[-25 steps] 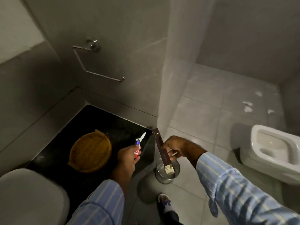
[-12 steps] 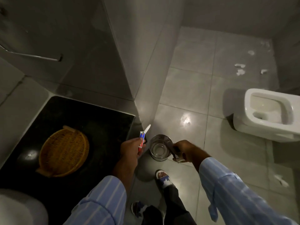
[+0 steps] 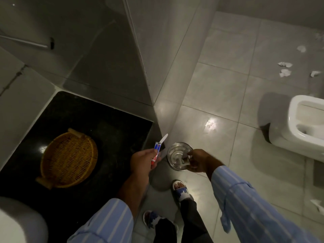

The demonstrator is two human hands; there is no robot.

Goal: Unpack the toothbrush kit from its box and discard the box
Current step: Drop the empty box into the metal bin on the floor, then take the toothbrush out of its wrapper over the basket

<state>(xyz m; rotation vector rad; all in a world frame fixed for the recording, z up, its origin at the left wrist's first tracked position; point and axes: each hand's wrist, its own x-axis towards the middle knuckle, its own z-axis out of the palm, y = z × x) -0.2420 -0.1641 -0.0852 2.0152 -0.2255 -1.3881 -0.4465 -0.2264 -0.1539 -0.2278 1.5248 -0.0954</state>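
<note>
My left hand point(image 3: 141, 163) grips a small blue-and-red toothpaste tube point(image 3: 156, 152) together with a white toothbrush point(image 3: 164, 138), both pointing up and to the right. Just right of it a round steel waste bin point(image 3: 172, 146) stands on the floor. My right hand point(image 3: 201, 161) hovers over the bin's right rim with its fingers curled. A dark end of the brown box point(image 3: 184, 161) shows inside the bin at my fingertips. Whether my fingers still grip it is unclear.
A woven oval basket point(image 3: 68, 157) lies on the black counter point(image 3: 105, 123) at left, with a white basin edge point(image 3: 19, 223) below it. A wall corner point(image 3: 149, 85) juts out behind the bin. A white toilet point(image 3: 301, 127) stands at right. Paper scraps point(image 3: 284, 73) litter the tiles. My sandalled foot point(image 3: 180, 190) is beside the bin.
The brown box, upright in my right hand above the bin a second ago, has gone down into it. The view has tilted down and to the right. My left hand keeps its hold.
</note>
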